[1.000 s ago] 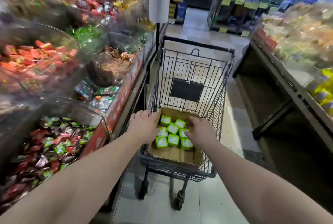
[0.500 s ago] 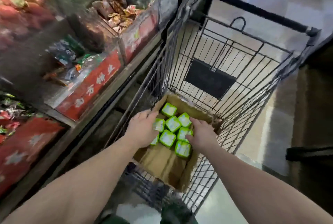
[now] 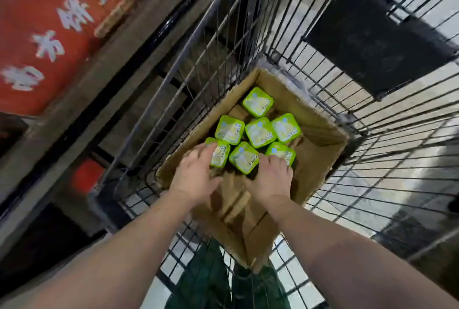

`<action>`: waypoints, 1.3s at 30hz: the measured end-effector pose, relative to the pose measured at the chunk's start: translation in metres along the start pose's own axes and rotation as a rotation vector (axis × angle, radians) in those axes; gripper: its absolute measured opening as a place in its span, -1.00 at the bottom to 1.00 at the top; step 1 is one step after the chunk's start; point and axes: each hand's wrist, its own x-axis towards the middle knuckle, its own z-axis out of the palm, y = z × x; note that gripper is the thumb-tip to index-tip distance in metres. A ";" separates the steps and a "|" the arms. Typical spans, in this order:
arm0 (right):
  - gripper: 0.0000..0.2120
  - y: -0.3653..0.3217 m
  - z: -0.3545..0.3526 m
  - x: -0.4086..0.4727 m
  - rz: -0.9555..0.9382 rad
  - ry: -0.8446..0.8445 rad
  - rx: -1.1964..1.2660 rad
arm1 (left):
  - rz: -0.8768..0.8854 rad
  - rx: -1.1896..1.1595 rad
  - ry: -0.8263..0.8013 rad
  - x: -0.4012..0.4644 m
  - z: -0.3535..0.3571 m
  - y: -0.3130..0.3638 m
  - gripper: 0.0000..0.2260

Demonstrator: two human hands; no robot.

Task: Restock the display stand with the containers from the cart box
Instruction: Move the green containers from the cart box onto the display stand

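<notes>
Several green square containers (image 3: 260, 132) with printed lids lie in an open cardboard box (image 3: 320, 149) inside the wire cart (image 3: 223, 42). My left hand (image 3: 196, 174) reaches into the box. Its fingers drape over the leftmost container (image 3: 221, 154), with the thumb spread below it. My right hand (image 3: 272, 177) curls its fingertips over the near edge of the lower right container (image 3: 282, 152). Between the two hands lies another container (image 3: 244, 160), untouched. The display stand's red front panel (image 3: 49, 30) shows at the upper left; its bins are out of view.
The stand's shelf edge and frame (image 3: 104, 65) run close along the cart's left side. A black plate (image 3: 377, 32) hangs on the cart's far wall. Tiled floor (image 3: 397, 100) shows through the wire. Green trousers (image 3: 206, 279) are visible below the cart.
The view has tipped down and closed in on the box. Both hands have pushed deeper, from beside the containers onto the two nearest outer ones.
</notes>
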 end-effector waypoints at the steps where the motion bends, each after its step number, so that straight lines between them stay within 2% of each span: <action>1: -0.32 -0.002 0.011 0.007 0.012 0.008 0.004 | -0.019 -0.018 -0.017 0.005 0.009 -0.005 -0.23; 7: -0.19 -0.009 0.047 0.033 0.053 0.092 -0.017 | -0.046 -0.061 -0.035 0.022 0.035 -0.027 -0.25; 14: -0.17 0.000 0.039 0.039 0.023 0.017 0.053 | -0.004 -0.079 -0.021 0.029 0.029 -0.026 -0.28; 17: -0.22 0.008 0.023 0.031 -0.072 -0.007 0.130 | 0.049 -0.079 -0.039 0.029 0.025 -0.016 -0.22; 21: -0.25 0.008 -0.006 0.012 -0.336 0.021 0.185 | 0.162 -0.003 -0.117 0.025 0.022 0.004 -0.03; 23: -0.26 0.007 -0.016 0.005 -0.428 0.012 0.197 | 0.196 0.036 -0.141 0.021 0.022 0.011 -0.08; 25: -0.21 0.015 -0.024 0.005 -0.390 -0.045 0.166 | 0.180 0.038 -0.128 0.017 0.021 0.011 -0.19; 27: -0.20 0.028 -0.030 0.008 -0.221 -0.153 0.037 | 0.107 -0.010 -0.109 0.012 0.018 0.003 -0.21; 29: -0.33 0.040 -0.027 0.010 -0.084 -0.287 -0.150 | 0.012 -0.086 -0.098 0.007 0.016 -0.008 -0.17; 31: -0.40 0.045 -0.018 0.008 -0.044 -0.360 -0.220 | -0.051 -0.111 -0.113 0.005 0.016 -0.018 -0.12; 39: -0.31 0.048 0.016 -0.004 -0.063 -0.257 -0.270 | -0.110 -0.126 -0.159 0.004 0.025 -0.032 -0.04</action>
